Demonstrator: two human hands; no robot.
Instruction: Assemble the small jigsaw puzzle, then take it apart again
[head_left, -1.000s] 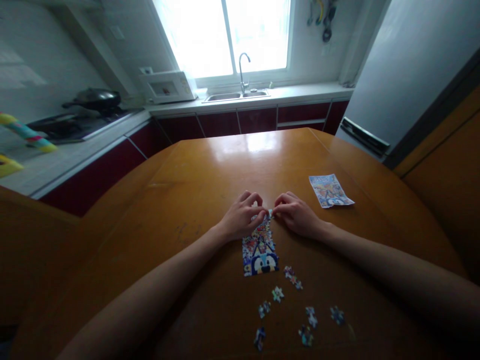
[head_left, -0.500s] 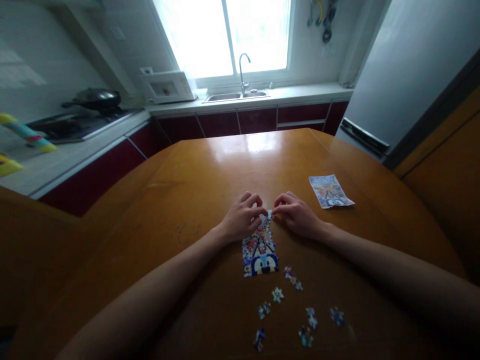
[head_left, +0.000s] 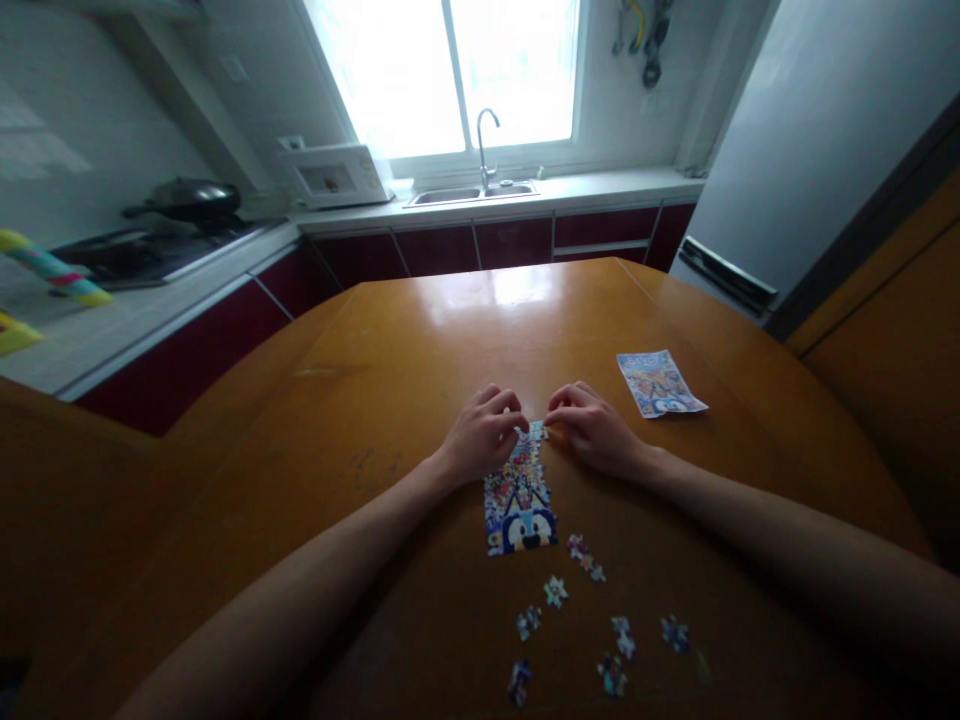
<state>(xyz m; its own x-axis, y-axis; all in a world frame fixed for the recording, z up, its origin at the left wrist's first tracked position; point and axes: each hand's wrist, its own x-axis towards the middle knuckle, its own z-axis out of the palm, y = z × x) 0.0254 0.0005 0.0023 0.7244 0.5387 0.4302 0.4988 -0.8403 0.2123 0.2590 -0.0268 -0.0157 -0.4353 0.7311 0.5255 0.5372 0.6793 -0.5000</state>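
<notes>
A partly assembled jigsaw puzzle (head_left: 525, 495) lies on the wooden table, a blue cartoon dog face at its near end. My left hand (head_left: 484, 435) rests over its far left part, fingers curled down on it and hiding some of the picture. At the far right corner, my right hand (head_left: 592, 430) has thumb and forefinger closed at a pale puzzle piece (head_left: 541, 430), which touches the puzzle's edge; how firmly it is pinched is hard to see. Nearer to me lie loose pieces: a joined strip (head_left: 585, 558), a greenish piece (head_left: 556, 591) and several others.
A creased picture sheet (head_left: 661, 383) lies on the table (head_left: 420, 360) to the right. Beyond are a sink (head_left: 472, 193), a white microwave (head_left: 337, 177) and a stove with a dark pan (head_left: 191, 200). A fridge (head_left: 817, 130) stands at right.
My left fingertips have drawn back slightly to the left, uncovering more of the puzzle's far edge. My right hand stays almost still at the corner piece.
</notes>
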